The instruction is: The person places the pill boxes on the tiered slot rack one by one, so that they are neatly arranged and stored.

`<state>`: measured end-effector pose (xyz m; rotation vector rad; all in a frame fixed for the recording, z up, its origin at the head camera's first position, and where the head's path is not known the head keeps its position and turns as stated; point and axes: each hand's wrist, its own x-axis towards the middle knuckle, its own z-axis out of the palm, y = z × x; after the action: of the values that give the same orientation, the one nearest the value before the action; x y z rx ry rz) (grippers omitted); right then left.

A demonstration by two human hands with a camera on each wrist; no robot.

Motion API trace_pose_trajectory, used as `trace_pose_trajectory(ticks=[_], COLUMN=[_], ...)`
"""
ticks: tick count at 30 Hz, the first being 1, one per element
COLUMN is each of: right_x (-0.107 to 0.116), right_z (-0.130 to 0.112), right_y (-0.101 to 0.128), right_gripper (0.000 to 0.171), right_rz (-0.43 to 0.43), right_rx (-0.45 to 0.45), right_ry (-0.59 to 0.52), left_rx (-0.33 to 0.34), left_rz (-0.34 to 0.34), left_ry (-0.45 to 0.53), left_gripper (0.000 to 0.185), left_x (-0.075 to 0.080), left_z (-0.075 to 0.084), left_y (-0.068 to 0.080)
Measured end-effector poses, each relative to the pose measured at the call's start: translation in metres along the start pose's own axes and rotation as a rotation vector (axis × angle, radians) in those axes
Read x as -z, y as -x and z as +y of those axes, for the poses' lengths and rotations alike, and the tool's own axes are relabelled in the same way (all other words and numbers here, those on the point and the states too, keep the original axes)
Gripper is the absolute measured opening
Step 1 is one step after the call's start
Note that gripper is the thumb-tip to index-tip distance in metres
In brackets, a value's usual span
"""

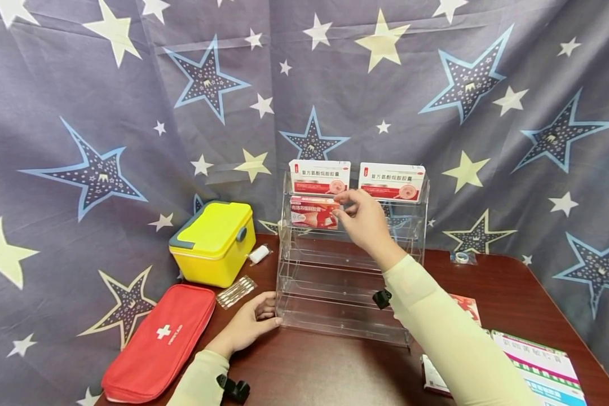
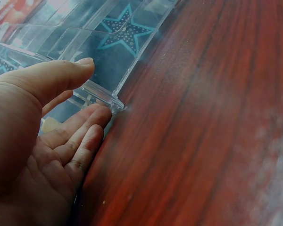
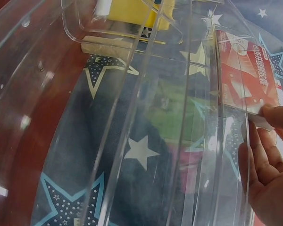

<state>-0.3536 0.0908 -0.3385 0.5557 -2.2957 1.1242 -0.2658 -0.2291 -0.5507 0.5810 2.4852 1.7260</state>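
A clear tiered display rack (image 1: pixel 335 293) stands on the table. On its second tier from the top, at the left, is a red-and-white medicine box (image 1: pixel 312 213). My right hand (image 1: pixel 362 217) pinches this box by its right end; in the right wrist view the thumb lies on the box (image 3: pixel 240 70), with the other fingers below its end. Two white-and-red capsule boxes, a left one (image 1: pixel 320 177) and a right one (image 1: pixel 392 182), stand side by side on the top tier. My left hand (image 1: pixel 251 324) touches the rack's lower left front corner with fairly straight, relaxed fingers.
Left of the rack are a yellow lidded box (image 1: pixel 213 242), a red first-aid pouch (image 1: pixel 159 344), a packet of cotton swabs (image 1: pixel 237 291) and a small white roll (image 1: pixel 259 254). Several medicine boxes (image 1: pixel 538 361) lie at the right, partly behind my right sleeve. A wrapped tape roll (image 1: pixel 462 257) lies farther back.
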Motion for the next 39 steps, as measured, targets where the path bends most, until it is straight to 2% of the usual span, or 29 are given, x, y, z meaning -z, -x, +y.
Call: trace_pose_trajectory(ticks=[11, 17, 20, 22, 24, 28, 31, 34, 36, 39], right_x=[0.0, 0.004, 0.015, 0.028, 0.044, 0.078, 0.102, 0.124, 0.139, 0.159], right_z=[0.001, 0.003, 0.001, -0.001, -0.003, 0.001, 0.016, 0.043, 0.067, 0.109], right_y=[0.001, 0.006, 0.013, 0.021, 0.032, 0.062, 0.087, 0.109, 0.122, 0.139], right_gripper=[0.024, 0.031, 0.038, 0.039, 0.039, 0.024, 0.016, 0.016, 0.017, 0.021], right_rz=[-0.014, -0.06, -0.074, -0.052, -0.001, 0.124, 0.192, 0.226, 0.229, 0.183], right_rx=[-0.009, -0.012, 0.016, 0.051, 0.091, 0.124, 0.088, 0.008, -0.065, -0.186], right_ry=[-0.009, -0.021, -0.016, -0.014, -0.023, -0.068, -0.097, -0.108, -0.069, -0.019], left_rx=[-0.003, -0.003, 0.002, 0.001, -0.004, -0.014, -0.02, -0.021, -0.023, -0.02], left_rz=[-0.002, -0.004, -0.001, 0.001, -0.001, -0.006, -0.001, -0.005, -0.01, -0.01], left_ry=[0.008, 0.007, 0.0, -0.005, -0.006, 0.0, -0.003, -0.005, -0.006, -0.001], left_gripper=[0.062, 0.062, 0.062, 0.061, 0.061, 0.061, 0.06, 0.061, 0.061, 0.061], left_x=[-0.001, -0.002, -0.002, -0.002, -0.001, 0.0, 0.001, 0.002, 0.001, 0.001], left_z=[-0.001, -0.002, -0.001, -0.001, 0.0, 0.001, 0.002, 0.002, 0.002, 0.002], left_y=[0.0, 0.001, 0.001, 0.001, 0.001, 0.001, 0.001, 0.0, 0.0, 0.0])
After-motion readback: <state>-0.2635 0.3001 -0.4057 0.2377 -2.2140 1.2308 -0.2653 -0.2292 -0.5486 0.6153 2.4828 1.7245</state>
